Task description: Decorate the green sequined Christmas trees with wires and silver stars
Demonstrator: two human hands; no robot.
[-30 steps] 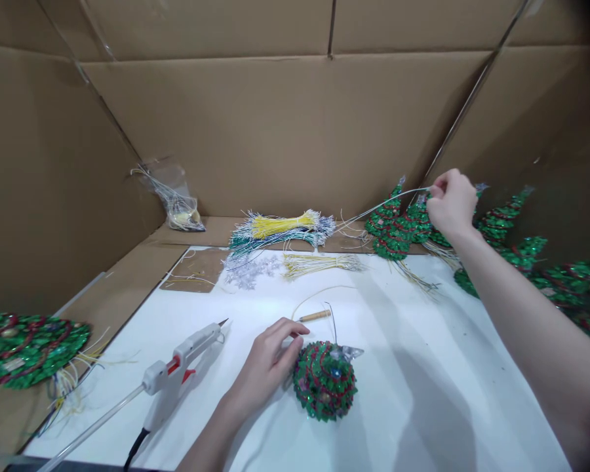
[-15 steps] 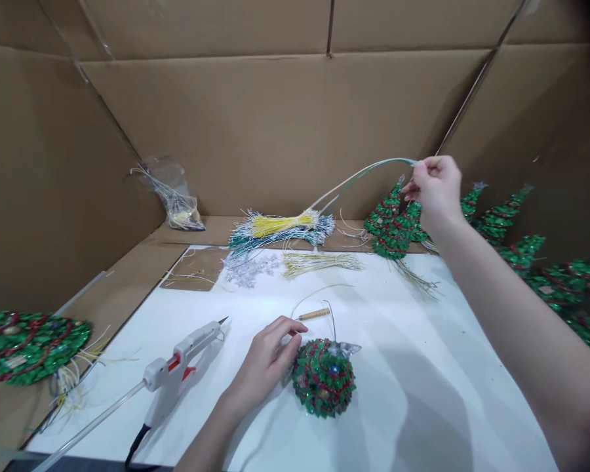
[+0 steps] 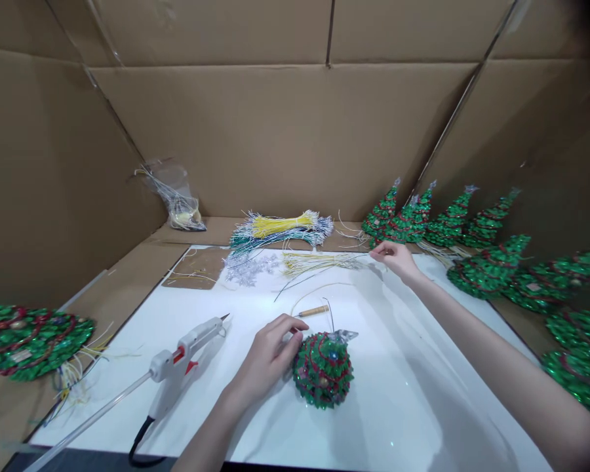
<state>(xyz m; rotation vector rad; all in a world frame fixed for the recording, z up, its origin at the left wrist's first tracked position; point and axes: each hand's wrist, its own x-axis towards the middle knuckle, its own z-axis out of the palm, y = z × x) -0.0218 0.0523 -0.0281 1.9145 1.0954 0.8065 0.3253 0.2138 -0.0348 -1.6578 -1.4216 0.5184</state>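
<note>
At lower centre, the small, cone-shaped green tinsel tree with red garland (image 3: pixel 323 377) already bears a clear plastic star (image 3: pixel 343 336), while the right hand (image 3: pixel 394 259) pinches a thin dark-green wire (image 3: pixel 284 288), not yet on it, and the left hand (image 3: pixel 273 354) rests beside it, fingers loosely parted.

Craft workshop, white tabletop (image 3: pixel 398 406) amid cardboard walls (image 3: pixel 275 137), glue gun (image 3: pixel 164 367) on it, wire bundles (image 3: pixel 281 226) at its back, tinselly trees (image 3: pixel 486 272) rightward

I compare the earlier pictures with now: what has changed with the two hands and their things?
The right hand has come down and to the left, holding a thin wire whose far end now reaches in front of the piled bundles, no longer over them. The left hand stayed beside the small tree; the glue gun stayed too.
</note>
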